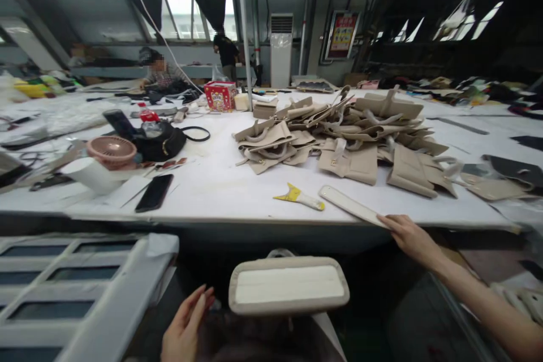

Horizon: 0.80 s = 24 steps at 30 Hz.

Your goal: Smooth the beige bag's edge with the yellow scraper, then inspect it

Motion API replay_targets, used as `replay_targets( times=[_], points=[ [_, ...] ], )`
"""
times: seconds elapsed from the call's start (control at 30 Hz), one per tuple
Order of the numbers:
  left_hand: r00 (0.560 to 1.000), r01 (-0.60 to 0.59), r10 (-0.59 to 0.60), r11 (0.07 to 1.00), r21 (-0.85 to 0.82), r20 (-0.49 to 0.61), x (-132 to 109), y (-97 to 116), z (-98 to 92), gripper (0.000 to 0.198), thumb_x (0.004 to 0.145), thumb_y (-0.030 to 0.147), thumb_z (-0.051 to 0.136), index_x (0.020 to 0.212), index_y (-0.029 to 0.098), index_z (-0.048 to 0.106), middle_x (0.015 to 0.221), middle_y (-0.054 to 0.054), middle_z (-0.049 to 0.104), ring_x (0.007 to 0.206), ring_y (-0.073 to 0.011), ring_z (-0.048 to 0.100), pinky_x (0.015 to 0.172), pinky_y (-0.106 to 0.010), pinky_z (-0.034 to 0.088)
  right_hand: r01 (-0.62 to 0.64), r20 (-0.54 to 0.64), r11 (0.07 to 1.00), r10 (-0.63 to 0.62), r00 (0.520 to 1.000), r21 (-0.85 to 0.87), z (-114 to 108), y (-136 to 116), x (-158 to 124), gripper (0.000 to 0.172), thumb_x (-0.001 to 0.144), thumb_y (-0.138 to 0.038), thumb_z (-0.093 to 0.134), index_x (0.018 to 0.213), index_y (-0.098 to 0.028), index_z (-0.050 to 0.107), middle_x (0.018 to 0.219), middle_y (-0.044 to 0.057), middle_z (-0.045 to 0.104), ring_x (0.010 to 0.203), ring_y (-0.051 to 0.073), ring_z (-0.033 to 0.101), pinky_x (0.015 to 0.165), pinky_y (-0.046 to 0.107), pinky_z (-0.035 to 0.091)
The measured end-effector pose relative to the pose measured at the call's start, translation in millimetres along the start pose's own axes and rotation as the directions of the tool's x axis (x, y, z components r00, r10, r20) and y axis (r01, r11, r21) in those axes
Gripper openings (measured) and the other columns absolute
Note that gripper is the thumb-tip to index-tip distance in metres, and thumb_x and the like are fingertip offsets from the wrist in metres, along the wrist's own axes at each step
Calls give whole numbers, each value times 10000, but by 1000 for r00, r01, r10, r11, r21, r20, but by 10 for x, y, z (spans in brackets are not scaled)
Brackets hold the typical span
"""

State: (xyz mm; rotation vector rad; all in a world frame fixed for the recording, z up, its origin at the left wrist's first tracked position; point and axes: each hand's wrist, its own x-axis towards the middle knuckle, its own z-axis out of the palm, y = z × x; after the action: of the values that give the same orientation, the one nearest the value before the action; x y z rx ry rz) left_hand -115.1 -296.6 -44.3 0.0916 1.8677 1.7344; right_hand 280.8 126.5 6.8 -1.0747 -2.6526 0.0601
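My right hand (409, 235) reaches to the front edge of the white table (220, 181) and grips the near end of a long flat white strip (350, 205) that lies on it. My left hand (185, 325) hangs low by my lap, fingers loosely apart, holding nothing. Just to its right a beige bag base with a white insert (288, 284) rests on my lap, untouched. A yellow-tipped scraper tool (299, 196) lies on the table left of the strip.
A heap of beige bag pieces (348, 136) covers the table's middle right. At left sit a black phone (154, 192), a pink fan (111, 150), a black bag (163, 140) and a red box (219, 95). A white rack (85, 283) stands lower left. Two people are at the far end.
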Motion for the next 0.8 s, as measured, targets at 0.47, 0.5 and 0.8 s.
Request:
replay_targets(
  times=[0.47, 0.5, 0.8],
  points=[
    [764, -540, 275, 769, 343, 584, -494, 954, 206, 654, 875, 483, 612, 1441, 277, 356, 1301, -88, 574, 994, -211, 608, 897, -337, 492, -109, 406, 721, -252, 879, 684, -1058, -2119, -455, 225, 946, -384, 461, 918, -315, 673, 882, 29, 673, 824, 200, 619, 728, 293, 491],
    [765, -469, 177, 813, 346, 620, -524, 914, 217, 527, 890, 490, 590, 1330, 220, 488, 1079, -84, 672, 870, -192, 629, 813, -298, 506, -169, 451, 694, -246, 858, 700, -1016, -2182, -469, 226, 940, -403, 478, 915, -304, 679, 877, 27, 665, 807, 192, 607, 725, 287, 490],
    [907, -27, -76, 972, 235, 415, -508, 667, 383, 482, 820, 651, 588, 893, 181, 508, 652, -6, 604, 485, -167, 593, 380, -209, 407, -652, 638, 103, 142, 757, 751, -324, -2132, -628, 392, 862, -563, 569, 796, -186, 653, 686, -33, 479, 520, 76, 438, 406, 191, 413]
  ],
)
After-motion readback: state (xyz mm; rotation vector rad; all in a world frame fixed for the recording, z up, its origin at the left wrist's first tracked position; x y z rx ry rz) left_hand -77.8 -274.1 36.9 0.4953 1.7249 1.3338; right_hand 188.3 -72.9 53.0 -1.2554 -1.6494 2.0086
